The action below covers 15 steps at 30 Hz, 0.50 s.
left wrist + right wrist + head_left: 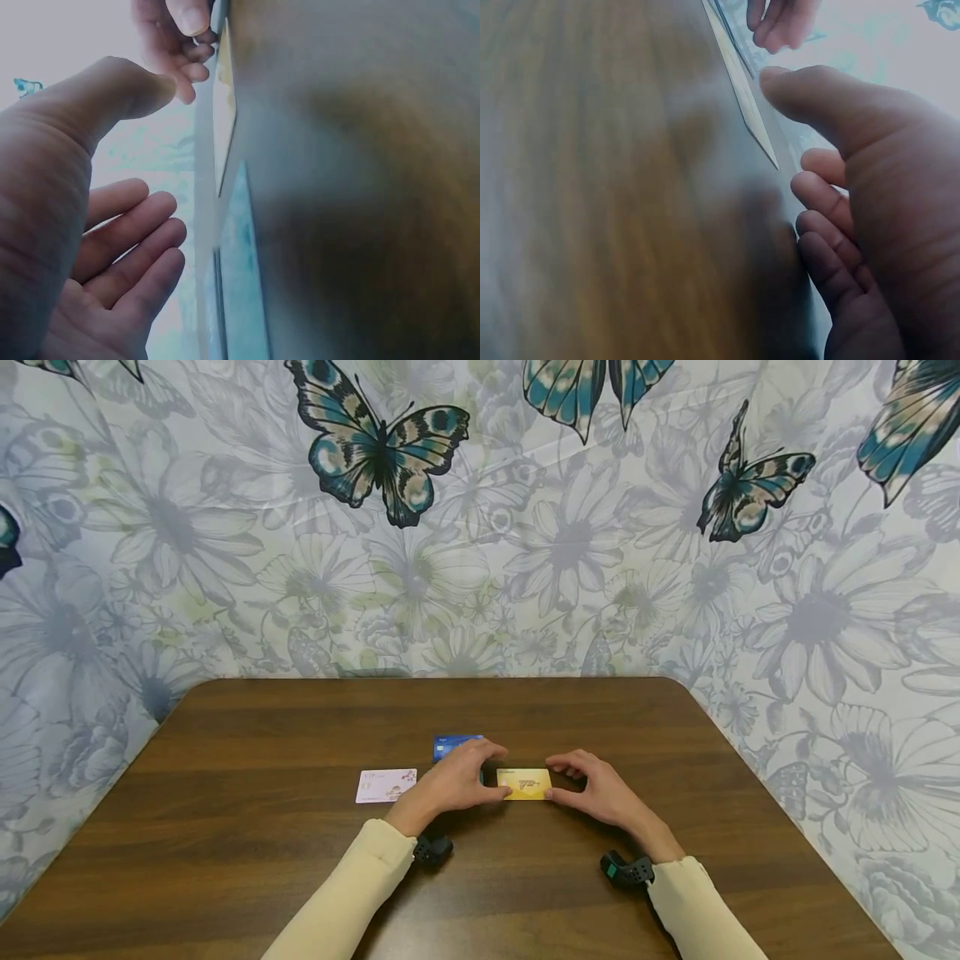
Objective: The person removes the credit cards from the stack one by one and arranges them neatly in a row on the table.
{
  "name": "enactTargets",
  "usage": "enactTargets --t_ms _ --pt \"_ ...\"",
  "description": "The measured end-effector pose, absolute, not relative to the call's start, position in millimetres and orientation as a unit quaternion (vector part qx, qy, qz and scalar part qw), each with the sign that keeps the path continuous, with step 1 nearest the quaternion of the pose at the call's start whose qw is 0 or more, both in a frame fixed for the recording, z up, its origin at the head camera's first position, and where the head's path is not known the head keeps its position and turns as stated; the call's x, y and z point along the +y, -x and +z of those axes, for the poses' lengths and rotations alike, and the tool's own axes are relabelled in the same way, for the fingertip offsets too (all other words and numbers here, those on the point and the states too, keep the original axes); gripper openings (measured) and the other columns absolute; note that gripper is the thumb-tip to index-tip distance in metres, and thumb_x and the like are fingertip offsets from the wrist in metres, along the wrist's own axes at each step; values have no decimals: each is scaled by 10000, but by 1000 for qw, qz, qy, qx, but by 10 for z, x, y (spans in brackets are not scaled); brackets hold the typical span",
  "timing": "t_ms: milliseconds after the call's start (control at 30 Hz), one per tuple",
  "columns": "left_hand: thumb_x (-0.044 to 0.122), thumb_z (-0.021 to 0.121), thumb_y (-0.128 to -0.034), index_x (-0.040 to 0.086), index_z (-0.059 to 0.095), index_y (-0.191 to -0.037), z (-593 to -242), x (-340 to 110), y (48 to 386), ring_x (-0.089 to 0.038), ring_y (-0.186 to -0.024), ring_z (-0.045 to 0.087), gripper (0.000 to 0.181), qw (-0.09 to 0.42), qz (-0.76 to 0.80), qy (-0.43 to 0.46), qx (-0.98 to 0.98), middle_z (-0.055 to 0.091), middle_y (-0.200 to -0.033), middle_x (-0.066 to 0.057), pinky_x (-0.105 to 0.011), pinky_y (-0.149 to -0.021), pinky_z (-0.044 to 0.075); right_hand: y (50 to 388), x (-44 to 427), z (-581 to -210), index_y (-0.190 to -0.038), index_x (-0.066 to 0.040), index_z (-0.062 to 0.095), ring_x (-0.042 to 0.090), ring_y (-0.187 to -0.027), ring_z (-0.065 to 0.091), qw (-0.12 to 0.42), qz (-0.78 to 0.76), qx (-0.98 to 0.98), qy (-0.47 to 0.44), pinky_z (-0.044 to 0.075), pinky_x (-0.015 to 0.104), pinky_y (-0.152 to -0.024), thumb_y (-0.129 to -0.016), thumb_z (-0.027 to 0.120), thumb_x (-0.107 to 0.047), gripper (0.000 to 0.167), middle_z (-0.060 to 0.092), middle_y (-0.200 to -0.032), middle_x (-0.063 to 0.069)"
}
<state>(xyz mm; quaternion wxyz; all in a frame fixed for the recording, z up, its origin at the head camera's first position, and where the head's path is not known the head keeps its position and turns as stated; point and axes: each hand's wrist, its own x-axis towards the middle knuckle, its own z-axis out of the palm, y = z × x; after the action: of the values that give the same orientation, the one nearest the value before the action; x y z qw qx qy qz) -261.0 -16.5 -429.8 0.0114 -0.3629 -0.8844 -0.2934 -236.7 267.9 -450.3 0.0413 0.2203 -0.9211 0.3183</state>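
On my head cam, a yellow card [524, 783] lies approx. mid tabletop [225, 860], betw. both hands. L hand [452, 779] is at its 9 o'clock, thumb by the near-L corner, fingers wide & relaxed, nothing gripped. R hand [603, 789] is at 3 o'clock, thumb by the R edge, fingers also wide, slightly bent, holding nothing; can't tell if either thumb touches. From yellow: pink VIP card [382, 786] at 9 o'clock, past L hand; blue chip card [450, 747] approx. 10 o'clock, partly hidden. L wrist cam also shows a teal card [241, 262].
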Motion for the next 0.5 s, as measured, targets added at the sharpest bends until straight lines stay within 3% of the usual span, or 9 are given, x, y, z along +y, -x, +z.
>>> enactTargets --t_ms 233,500 --pt "315 794 -901 5 641 -1330 -4203 -283 2618 -332 -1213 630 551 -3 -334 340 -879 662 -1306 -147 -475 -1047 510 2373 2589 -4474 -1299 -147 692 161 -1042 625 47 336 -917 -212 543 434 -949 -904 804 -379 471 682 -1177 -29" --pt "355 792 -900 24 623 -1374 -4148 -464 2689 -330 -1200 630 602 7 -344 299 -890 647 -1347 -120 -472 -1028 530 2418 2455 -4399 -1337 -117 662 262 -1178 666 39 349 -914 -205 525 509 -1025 -914 787 -409 529 682 -1297 37"
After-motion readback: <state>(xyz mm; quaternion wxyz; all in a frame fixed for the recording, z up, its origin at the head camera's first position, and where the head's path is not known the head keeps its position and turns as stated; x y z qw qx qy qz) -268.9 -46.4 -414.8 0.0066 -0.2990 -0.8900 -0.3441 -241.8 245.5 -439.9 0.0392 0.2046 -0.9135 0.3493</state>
